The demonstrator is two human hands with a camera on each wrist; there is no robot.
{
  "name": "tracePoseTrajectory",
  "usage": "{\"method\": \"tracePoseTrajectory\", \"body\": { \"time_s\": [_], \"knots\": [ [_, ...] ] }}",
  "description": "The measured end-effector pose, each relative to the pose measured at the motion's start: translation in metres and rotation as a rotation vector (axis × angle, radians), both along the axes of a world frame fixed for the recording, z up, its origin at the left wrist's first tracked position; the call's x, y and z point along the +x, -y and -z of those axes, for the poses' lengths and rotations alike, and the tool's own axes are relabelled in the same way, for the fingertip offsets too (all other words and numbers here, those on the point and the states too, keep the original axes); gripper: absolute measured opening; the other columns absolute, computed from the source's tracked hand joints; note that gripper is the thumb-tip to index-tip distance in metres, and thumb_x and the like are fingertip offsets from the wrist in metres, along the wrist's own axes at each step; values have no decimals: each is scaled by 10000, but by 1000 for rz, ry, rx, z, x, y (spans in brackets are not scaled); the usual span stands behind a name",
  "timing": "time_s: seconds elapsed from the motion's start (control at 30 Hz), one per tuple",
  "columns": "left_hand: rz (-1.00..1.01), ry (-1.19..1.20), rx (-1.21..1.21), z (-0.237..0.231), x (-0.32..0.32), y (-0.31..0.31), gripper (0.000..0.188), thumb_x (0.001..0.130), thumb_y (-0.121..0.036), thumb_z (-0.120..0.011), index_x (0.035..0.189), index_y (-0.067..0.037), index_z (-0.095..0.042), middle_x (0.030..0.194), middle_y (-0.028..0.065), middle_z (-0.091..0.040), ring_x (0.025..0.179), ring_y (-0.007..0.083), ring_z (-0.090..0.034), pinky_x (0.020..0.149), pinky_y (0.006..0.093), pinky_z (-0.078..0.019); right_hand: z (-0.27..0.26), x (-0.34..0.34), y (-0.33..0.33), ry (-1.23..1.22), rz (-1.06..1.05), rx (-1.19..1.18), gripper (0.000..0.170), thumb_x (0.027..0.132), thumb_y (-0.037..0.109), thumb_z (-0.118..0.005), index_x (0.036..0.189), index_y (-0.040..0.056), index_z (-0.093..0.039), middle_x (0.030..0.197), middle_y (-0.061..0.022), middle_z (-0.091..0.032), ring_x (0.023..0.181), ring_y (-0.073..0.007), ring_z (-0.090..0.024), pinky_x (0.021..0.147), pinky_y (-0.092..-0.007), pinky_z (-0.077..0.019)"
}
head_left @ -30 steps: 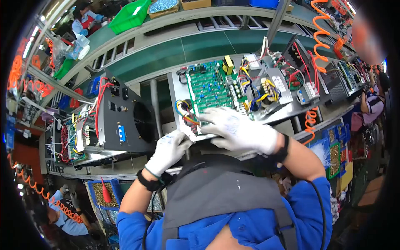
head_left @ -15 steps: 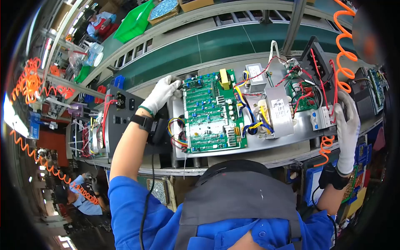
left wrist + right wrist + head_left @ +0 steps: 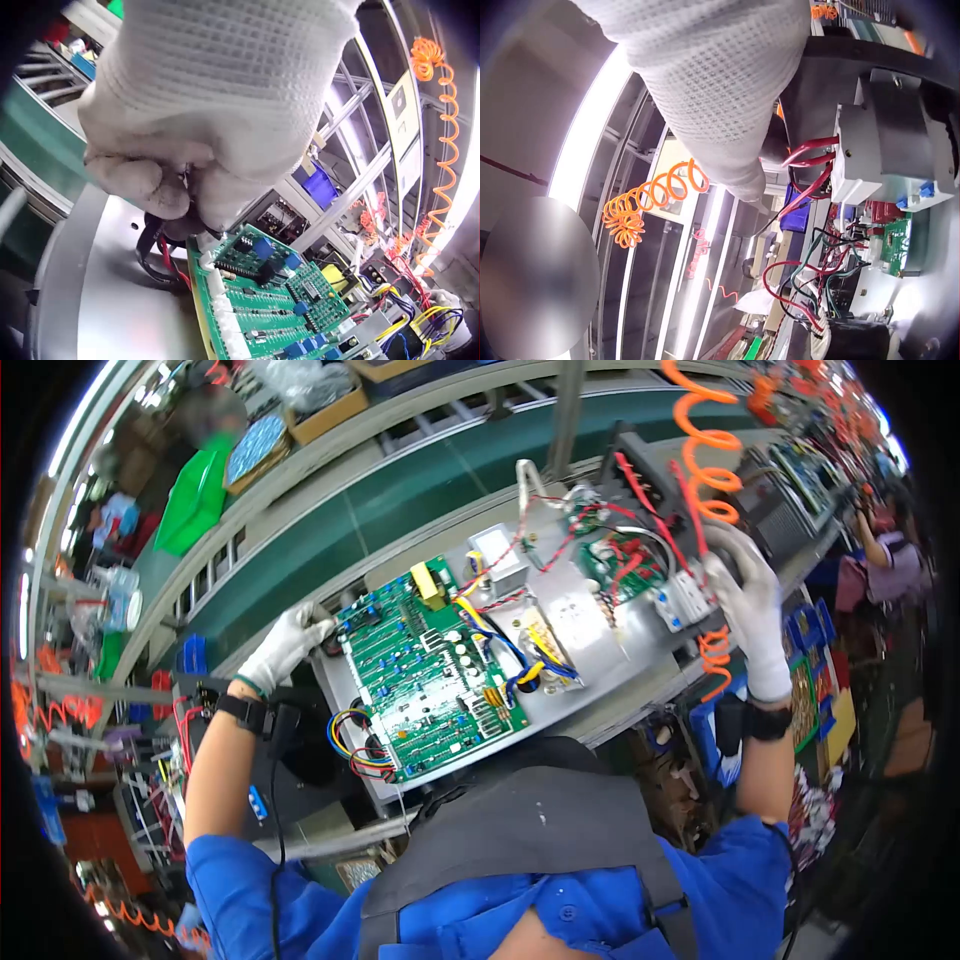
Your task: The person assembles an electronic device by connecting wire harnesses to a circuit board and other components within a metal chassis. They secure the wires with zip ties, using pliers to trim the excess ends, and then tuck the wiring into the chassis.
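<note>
A green circuit board (image 3: 425,690) lies on a silver metal chassis (image 3: 570,605) in the head view. My gloved left hand (image 3: 290,645) is at the board's upper left corner. In the left wrist view its curled fingers (image 3: 135,184) pinch at black and red wires (image 3: 161,251) beside that corner; the pinched part is mostly hidden. At the chassis's other end, my gloved right hand (image 3: 745,605) curls at the edge of the black end panel (image 3: 640,475), beside a grey terminal block (image 3: 682,600) with red wires. The right wrist view shows that block (image 3: 870,150) close to the hand, fingertips partly hidden.
A coiled orange hose (image 3: 705,445) hangs near my right hand. Another dark unit (image 3: 775,510) stands beyond the right end. Behind the chassis runs a green conveyor (image 3: 400,510), with a green bin (image 3: 195,500) further off. Small-parts bins (image 3: 805,670) stand at the right.
Both hands left the board's front left corner: the left went to its upper left corner, the right to the chassis's far right end. The head view has since tilted.
</note>
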State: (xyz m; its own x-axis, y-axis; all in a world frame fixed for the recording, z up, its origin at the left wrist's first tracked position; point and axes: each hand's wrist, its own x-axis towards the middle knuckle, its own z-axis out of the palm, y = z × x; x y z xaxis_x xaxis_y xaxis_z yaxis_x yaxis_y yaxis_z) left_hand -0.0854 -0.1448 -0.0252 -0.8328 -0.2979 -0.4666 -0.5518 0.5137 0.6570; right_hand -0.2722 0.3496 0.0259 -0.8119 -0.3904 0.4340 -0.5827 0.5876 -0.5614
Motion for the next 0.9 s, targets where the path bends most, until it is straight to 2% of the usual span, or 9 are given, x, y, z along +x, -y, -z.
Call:
{"method": "tracePoseTrajectory", "body": {
  "time_s": [0.13,0.27,0.33,0.37,0.47,0.6,0.73,0.8,0.9],
  "knots": [
    [105,69,-32,-16,-4,-5,188,968,-235,-517,924,-57,-557,779,6,-612,595,51,-488,539,216,-419,7,-5,-10,22,-51,-76,288,854,187,-627,1065,-9,-616,1060,-132,-631,971,-225,-622,867,-311,-462],
    [595,192,-634,-31,-34,-7,230,882,-230,-536,923,-26,-635,855,181,-652,815,322,-630,753,398,-491,6,-5,-15,90,-60,-36,325,860,251,-625,1059,-5,-615,1082,-141,-622,996,-254,-615,896,-319,-450],
    [797,331,-1001,-56,-52,-44,224,843,-207,-530,943,-33,-631,908,184,-653,874,348,-628,783,416,-495,6,-1,-15,192,-61,-108,345,858,261,-625,1071,-10,-610,1108,-138,-611,1005,-258,-613,907,-319,-449],
    [854,111,-1211,-41,-60,-33,222,819,-199,-532,951,-43,-619,924,181,-633,882,350,-622,798,420,-497,14,-8,-20,40,-72,-21,356,849,253,-633,1088,-10,-608,1134,-145,-602,1009,-266,-616,888,-313,-470],
    [642,-321,-812,-57,-122,-93,265,824,-225,-565,981,-17,-621,950,203,-642,914,353,-623,798,422,-488,11,-8,-22,-20,-102,45,389,833,258,-651,1123,4,-600,1159,-146,-604,1013,-279,-621,847,-339,-505],
    [637,-134,-449,-49,-183,-151,331,852,-290,-612,1034,-17,-653,953,142,-681,858,224,-641,789,345,-492,13,-3,-17,-144,-16,37,386,757,234,-701,1084,38,-636,1172,-109,-616,987,-282,-619,844,-359,-501],
    [774,165,-604,-66,-221,-175,350,838,-291,-602,1074,-36,-644,951,154,-678,871,275,-637,798,366,-493,14,-5,-18,-189,3,58,394,744,231,-699,1086,43,-644,1172,-106,-617,994,-278,-617,851,-362,-495],
    [636,-151,-908,-61,-251,-163,316,826,-218,-541,1065,-33,-635,939,162,-668,881,294,-639,794,374,-497,14,-8,-17,-232,-12,49,396,729,220,-708,1077,42,-646,1162,-107,-617,1001,-285,-615,849,-363,-497],
    [612,-246,-690,-82,-284,-194,320,837,-232,-531,1057,-21,-628,969,170,-668,913,307,-645,794,382,-499,8,-9,-17,-176,-18,80,412,706,206,-724,1075,40,-645,1152,-104,-618,1013,-294,-611,855,-365,-496]
  ]
}}
